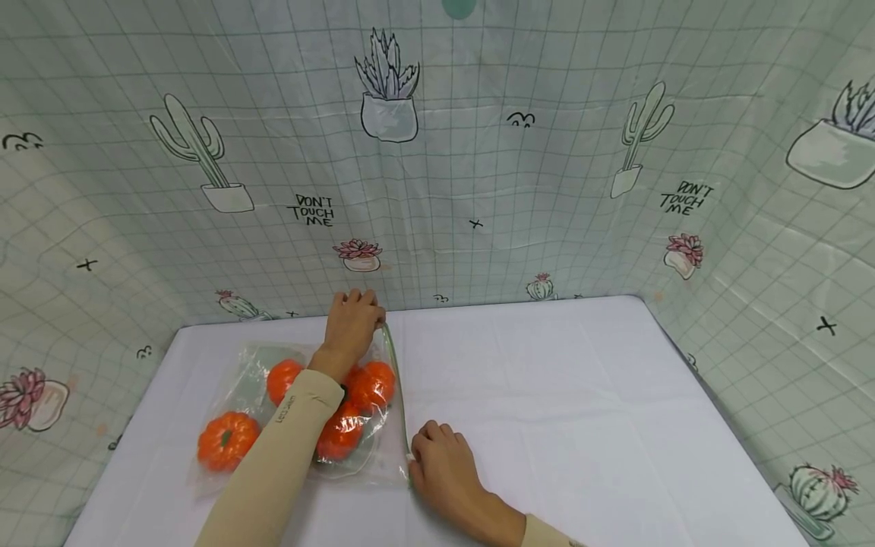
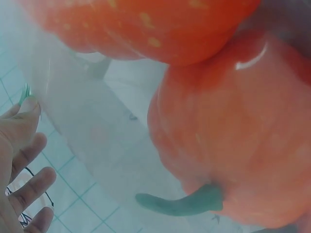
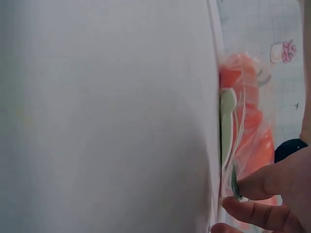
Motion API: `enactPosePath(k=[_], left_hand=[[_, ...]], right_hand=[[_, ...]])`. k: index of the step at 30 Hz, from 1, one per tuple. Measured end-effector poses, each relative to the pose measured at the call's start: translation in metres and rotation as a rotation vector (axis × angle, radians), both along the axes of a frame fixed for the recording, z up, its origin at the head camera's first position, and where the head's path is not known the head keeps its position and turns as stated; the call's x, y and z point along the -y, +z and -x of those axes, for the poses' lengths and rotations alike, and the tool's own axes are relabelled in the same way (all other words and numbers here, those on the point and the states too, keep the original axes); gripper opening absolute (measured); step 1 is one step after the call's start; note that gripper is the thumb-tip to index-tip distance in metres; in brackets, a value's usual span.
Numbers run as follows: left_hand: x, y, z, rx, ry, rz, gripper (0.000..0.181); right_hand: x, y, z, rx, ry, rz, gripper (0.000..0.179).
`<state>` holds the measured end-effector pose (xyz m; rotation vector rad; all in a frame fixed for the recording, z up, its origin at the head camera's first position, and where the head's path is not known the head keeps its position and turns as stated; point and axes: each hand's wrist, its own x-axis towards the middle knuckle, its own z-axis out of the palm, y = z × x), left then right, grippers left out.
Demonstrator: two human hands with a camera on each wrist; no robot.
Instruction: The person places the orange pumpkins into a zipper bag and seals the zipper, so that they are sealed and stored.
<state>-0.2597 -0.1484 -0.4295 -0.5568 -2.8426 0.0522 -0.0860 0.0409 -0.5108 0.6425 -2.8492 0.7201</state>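
On the white table lies a clear zip bag [image 1: 390,462] with a green strip [image 1: 400,395] along its right edge. Several small orange pumpkins [image 1: 229,441] sit inside it; one shows large, with a green stem [image 2: 180,203], in the left wrist view. My left hand [image 1: 352,328] reaches over the bag and pinches the strip's far end between thumb and forefinger, its other fingers spread apart. Down at the near end, my right hand [image 1: 447,469] pinches the green strip [image 3: 235,183] with thumb and forefinger. My left forearm hides part of the bag and some pumpkins.
The white tabletop [image 1: 547,395] extends to the right of the bag. Behind and at both sides hangs a grid-patterned cloth [image 1: 437,175] printed with cacti and potted plants. The table's back edge [image 1: 513,305] lies close to my left hand.
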Motion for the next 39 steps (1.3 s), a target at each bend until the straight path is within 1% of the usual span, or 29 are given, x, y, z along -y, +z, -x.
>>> enactPosePath(k=[6, 9, 15, 24, 28, 32, 35, 39], left_hand=[[0.002, -0.001, 0.001, -0.005, -0.005, 0.004, 0.01], [0.003, -0.002, 0.002, 0.003, -0.008, -0.018, 0.01], [0.006, -0.003, 0.001, -0.003, -0.008, -0.045, 0.008], [0.005, -0.003, 0.0, -0.014, -0.008, -0.048, 0.008], [0.004, -0.003, 0.0, -0.001, 0.002, -0.025, 0.009], [0.002, -0.004, 0.0, 0.009, 0.005, -0.012, 0.01], [0.002, -0.004, 0.0, 0.023, 0.007, -0.016, 0.01], [0.002, -0.002, -0.002, 0.041, 0.01, -0.034, 0.01]], right_hand=[[-0.002, 0.001, -0.007, 0.02, 0.02, -0.008, 0.016], [-0.003, 0.002, -0.01, 0.027, 0.026, -0.016, 0.017], [-0.005, 0.002, -0.016, 0.033, 0.042, -0.026, 0.019], [-0.008, 0.004, -0.02, 0.046, 0.044, -0.014, 0.02], [-0.008, 0.004, -0.021, 0.039, 0.047, -0.013, 0.021], [-0.008, 0.004, -0.022, 0.063, 0.054, -0.017, 0.02], [-0.01, 0.004, -0.022, 0.092, 0.059, -0.021, 0.018], [-0.013, 0.002, -0.022, 0.088, 0.071, -0.019, 0.016]])
